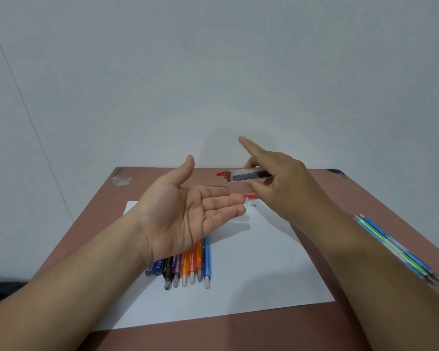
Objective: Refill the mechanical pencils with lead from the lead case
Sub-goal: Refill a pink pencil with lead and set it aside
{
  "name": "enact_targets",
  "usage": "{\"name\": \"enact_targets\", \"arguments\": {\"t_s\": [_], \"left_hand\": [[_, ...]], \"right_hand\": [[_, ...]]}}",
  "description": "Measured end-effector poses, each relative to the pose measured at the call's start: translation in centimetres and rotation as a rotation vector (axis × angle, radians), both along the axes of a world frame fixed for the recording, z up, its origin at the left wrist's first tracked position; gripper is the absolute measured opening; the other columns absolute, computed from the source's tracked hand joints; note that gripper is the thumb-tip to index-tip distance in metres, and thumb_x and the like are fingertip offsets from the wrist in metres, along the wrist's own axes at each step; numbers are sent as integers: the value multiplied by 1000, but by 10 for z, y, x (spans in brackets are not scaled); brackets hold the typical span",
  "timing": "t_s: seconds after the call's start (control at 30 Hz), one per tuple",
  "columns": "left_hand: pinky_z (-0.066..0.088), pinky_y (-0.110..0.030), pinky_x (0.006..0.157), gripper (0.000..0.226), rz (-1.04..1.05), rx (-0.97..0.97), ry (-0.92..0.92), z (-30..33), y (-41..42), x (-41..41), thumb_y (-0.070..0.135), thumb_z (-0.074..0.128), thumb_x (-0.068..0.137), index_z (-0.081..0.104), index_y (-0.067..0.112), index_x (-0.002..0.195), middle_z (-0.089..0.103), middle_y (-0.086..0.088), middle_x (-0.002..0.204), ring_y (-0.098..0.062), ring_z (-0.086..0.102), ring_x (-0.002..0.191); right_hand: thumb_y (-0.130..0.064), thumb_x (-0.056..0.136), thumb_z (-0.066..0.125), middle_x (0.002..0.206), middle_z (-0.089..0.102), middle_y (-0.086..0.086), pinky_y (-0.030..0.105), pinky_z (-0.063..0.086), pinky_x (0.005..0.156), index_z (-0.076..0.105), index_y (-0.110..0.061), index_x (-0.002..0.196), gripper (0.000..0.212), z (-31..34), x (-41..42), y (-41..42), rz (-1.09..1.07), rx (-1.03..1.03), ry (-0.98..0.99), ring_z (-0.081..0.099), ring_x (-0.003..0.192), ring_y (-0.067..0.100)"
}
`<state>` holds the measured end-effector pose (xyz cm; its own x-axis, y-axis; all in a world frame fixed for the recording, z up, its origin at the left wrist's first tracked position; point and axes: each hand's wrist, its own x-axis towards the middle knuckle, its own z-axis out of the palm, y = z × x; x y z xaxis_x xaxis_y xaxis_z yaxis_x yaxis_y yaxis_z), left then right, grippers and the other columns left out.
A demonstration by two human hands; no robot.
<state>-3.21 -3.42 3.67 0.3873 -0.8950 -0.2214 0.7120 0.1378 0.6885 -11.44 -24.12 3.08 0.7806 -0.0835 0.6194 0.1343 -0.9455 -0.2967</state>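
My right hand [276, 183] holds a clear lead case [249, 175] with dark leads inside, pinched between thumb and fingers, index finger stretched out. Its red cap end [221, 174] points left, toward my left hand. My left hand [190, 211] is open, palm up, just left of and below the case, holding nothing. A row of several mechanical pencils [188, 264] in blue, black, purple and orange lies on the white paper [251, 274], partly hidden under my left hand. A red-and-white piece [250, 196] lies on the paper behind my fingertips.
Another bundle of blue and green pencils [395, 249] lies on the brown table [238, 333] at the right, beside my right forearm. A pale wall stands right behind the table's far edge. A blue lead box [153, 268] peeks out by the pencil row.
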Motion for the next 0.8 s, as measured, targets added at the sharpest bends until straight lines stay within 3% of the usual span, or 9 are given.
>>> {"name": "enact_targets", "arguments": {"t_s": [0.07, 0.13, 0.2, 0.33, 0.37, 0.43, 0.5, 0.67, 0.8], "left_hand": [[59, -39, 90, 94, 5, 7, -7, 0, 0, 0, 67, 42, 92, 38, -11, 144, 59, -31, 132, -40, 66, 115], [58, -38, 91, 94, 8, 11, -15, -1, -1, -1, 68, 41, 92, 40, -12, 142, 60, -31, 131, -40, 66, 115], [57, -37, 93, 95, 6, 11, -21, -1, -1, 0, 69, 40, 92, 42, -12, 141, 60, -30, 131, -39, 65, 116], [56, -38, 94, 97, 7, 15, -26, -2, 0, 1, 71, 39, 92, 42, -12, 141, 59, -31, 133, -40, 63, 119], [55, -39, 95, 97, 11, 19, -29, -2, 0, 1, 72, 39, 92, 42, -12, 141, 59, -31, 133, -40, 63, 119], [55, -40, 95, 97, 23, 27, -33, -2, -1, 0, 72, 39, 91, 43, -12, 140, 60, -31, 131, -41, 64, 118], [54, -41, 96, 98, 25, 27, -36, -2, -1, 0, 73, 38, 91, 43, -12, 140, 60, -31, 131, -41, 64, 118], [57, -39, 93, 99, 15, 23, -40, -1, 0, -1, 75, 36, 91, 44, -11, 140, 60, -30, 132, -40, 64, 119], [56, -39, 94, 99, 20, 26, -43, -1, 0, 0, 75, 36, 91, 45, -12, 138, 61, -30, 131, -40, 64, 119]], "right_hand": [[-10, 95, 63, 104, 63, -16, 19, 49, 79, 27, -52, 154, 81, 2, -1, 1, 16, 50, 51, 58, 94, 10], [-8, 94, 64, 105, 65, -7, 29, 51, 82, 56, -38, 142, 57, 0, 2, -2, 26, -49, 15, 61, 97, 19], [-6, 94, 65, 105, 65, -3, 37, 53, 87, 64, -29, 136, 48, -1, 3, -2, 10, -78, 13, 60, 99, 21], [-10, 98, 61, 103, 60, -13, 19, 49, 79, 10, -59, 153, 89, 4, -2, 1, 13, 64, 118, 57, 92, 8], [-11, 98, 60, 103, 61, -12, 19, 48, 78, 14, -59, 152, 87, 4, -2, 1, 20, 64, 123, 58, 92, 9], [-9, 97, 61, 106, 63, -4, 24, 47, 81, 55, -38, 143, 54, 2, 1, -1, 29, -40, 97, 61, 98, 17], [-6, 96, 64, 109, 65, -1, 27, 48, 88, 65, -24, 135, 43, -1, 3, -3, 10, -67, 79, 59, 102, 18], [-9, 99, 60, 104, 59, -14, 19, 48, 81, 12, -50, 157, 85, 5, -3, 3, 6, 33, 121, 55, 92, 7], [-3, 96, 61, 109, 64, -3, 15, 39, 81, 56, -32, 143, 56, 1, 3, 1, 24, -53, 103, 60, 101, 19]]}}
